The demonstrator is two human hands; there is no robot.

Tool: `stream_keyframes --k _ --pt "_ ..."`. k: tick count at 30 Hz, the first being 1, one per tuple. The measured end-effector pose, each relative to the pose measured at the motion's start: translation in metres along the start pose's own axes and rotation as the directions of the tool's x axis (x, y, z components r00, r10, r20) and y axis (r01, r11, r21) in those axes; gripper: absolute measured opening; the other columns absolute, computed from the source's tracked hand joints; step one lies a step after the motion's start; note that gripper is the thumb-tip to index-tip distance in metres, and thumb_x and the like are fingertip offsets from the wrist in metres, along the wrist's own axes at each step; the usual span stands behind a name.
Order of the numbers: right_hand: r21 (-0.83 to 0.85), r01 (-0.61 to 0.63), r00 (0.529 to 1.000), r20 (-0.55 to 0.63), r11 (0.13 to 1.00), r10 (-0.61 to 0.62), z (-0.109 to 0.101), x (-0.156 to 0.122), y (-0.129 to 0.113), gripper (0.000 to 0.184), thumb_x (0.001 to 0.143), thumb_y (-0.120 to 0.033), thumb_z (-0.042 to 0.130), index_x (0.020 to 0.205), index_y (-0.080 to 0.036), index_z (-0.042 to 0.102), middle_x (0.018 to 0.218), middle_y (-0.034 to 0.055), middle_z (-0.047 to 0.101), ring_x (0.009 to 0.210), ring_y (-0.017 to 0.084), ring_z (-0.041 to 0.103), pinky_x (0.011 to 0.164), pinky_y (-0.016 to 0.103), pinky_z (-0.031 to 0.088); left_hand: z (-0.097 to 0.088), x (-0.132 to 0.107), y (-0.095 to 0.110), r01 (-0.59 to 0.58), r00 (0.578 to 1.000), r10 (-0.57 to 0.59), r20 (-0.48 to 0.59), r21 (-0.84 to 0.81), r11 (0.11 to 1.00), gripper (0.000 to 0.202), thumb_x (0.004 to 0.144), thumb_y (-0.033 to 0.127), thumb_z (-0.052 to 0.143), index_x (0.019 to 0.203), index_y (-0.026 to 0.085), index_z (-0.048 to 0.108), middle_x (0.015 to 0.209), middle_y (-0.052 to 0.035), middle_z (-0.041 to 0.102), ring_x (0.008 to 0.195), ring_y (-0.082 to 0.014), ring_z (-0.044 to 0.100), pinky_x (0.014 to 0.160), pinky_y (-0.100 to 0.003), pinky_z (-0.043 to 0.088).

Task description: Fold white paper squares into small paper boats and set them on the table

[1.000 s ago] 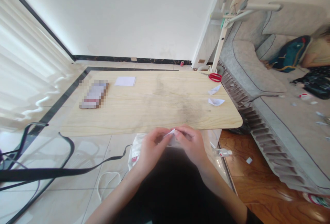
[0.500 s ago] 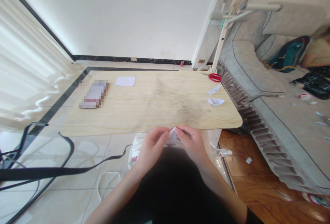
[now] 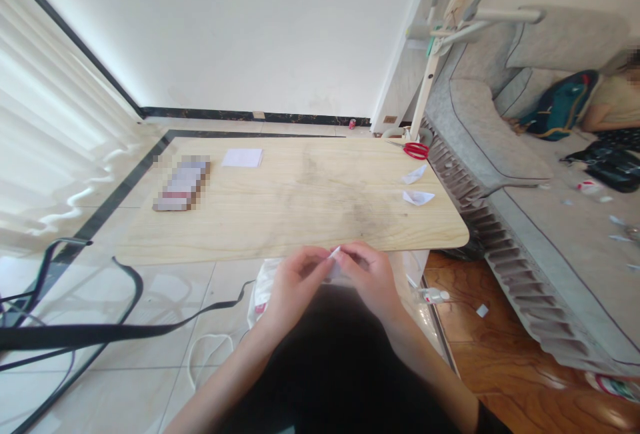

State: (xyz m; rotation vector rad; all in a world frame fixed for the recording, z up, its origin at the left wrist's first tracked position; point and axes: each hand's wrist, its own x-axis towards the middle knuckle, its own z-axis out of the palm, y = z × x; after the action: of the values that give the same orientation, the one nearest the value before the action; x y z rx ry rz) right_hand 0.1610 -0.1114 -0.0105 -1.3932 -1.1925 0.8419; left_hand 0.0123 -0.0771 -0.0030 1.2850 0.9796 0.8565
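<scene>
Your Two Grips Are Pinching Folded Paper at the Desk's Near Edge

Your left grip (image 3: 296,279) and right grip (image 3: 371,277) are meeting in front of your body, their fingers pinching a small folded white paper (image 3: 336,270) just off the near edge of the pale wood-grain desk (image 3: 260,211). Dark smudges are marking the desk's middle. Toward its right end, red-handled scissors (image 3: 415,150) are lying beyond two folded paper pieces (image 3: 415,175) (image 3: 419,198). On the left, a flat white paper stack (image 3: 243,157) is resting near a pixelated rectangular object (image 3: 181,184).

Beyond the desk, a white wall (image 3: 250,34) is rising; white curtains (image 3: 45,107) are hanging to the left. On the right, a grey sofa (image 3: 565,241) is holding a teal backpack (image 3: 563,107) beside a seated person (image 3: 615,104).
</scene>
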Motion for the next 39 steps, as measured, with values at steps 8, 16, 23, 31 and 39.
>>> stream_keyframes --k 8,16,23,31,39 --pt "-0.019 0.014 1.000 -0.001 1.000 -0.014 0.000 0.000 0.000 0.018 0.090 -0.030 0.060 0.082 -0.020 0.074 0.081 0.0033 0.072 0.076 0.018 0.065 0.068 0.027 0.050 0.000 -0.002 0.001 0.008 1.000 -0.008 -0.008 -0.020 1.000 0.020 0.085 0.032 0.066 0.089 0.013 0.069 0.083 -0.0058 0.072 0.074 -0.0173 0.068 0.063 -0.026 0.057" --pt "-0.016 0.024 1.000 -0.019 1.000 -0.024 0.002 -0.001 0.002 0.012 0.084 -0.029 0.067 0.081 -0.019 0.073 0.082 0.0041 0.071 0.076 0.019 0.064 0.069 0.028 0.049 0.000 0.000 -0.008 0.007 1.000 -0.007 0.007 0.002 1.000 0.020 0.084 0.032 0.068 0.089 0.014 0.070 0.082 -0.0058 0.073 0.073 -0.0179 0.069 0.068 -0.029 0.057" --pt "0.014 -0.013 1.000 -0.013 1.000 0.013 0.002 0.000 0.003 0.015 0.085 -0.030 0.065 0.078 -0.019 0.073 0.077 0.0029 0.070 0.074 0.018 0.063 0.067 0.028 0.048 0.000 0.000 -0.009 -0.018 1.000 0.018 -0.011 0.042 0.999 0.019 0.084 0.032 0.068 0.088 0.014 0.070 0.081 -0.0053 0.072 0.072 -0.0176 0.069 0.068 -0.029 0.057" --pt "0.067 -0.002 1.000 0.005 0.998 0.001 0.001 0.000 0.002 0.016 0.087 -0.028 0.063 0.079 -0.020 0.075 0.076 0.0020 0.069 0.073 0.017 0.063 0.066 0.026 0.048 0.001 -0.001 -0.007 -0.016 1.000 0.017 -0.008 0.053 0.998 0.019 0.083 0.032 0.069 0.088 0.014 0.070 0.081 -0.0065 0.073 0.074 -0.0190 0.069 0.069 -0.030 0.057" --pt "0.048 0.012 1.000 -0.009 0.999 -0.012 0.002 0.000 0.004 0.017 0.087 -0.027 0.063 0.081 -0.021 0.077 0.077 0.0025 0.071 0.073 0.017 0.064 0.066 0.027 0.048 0.000 0.000 -0.008 -0.032 0.999 0.032 -0.008 0.061 0.998 0.017 0.083 0.030 0.069 0.087 0.014 0.069 0.079 -0.0057 0.072 0.071 -0.0176 0.068 0.067 -0.029 0.056"
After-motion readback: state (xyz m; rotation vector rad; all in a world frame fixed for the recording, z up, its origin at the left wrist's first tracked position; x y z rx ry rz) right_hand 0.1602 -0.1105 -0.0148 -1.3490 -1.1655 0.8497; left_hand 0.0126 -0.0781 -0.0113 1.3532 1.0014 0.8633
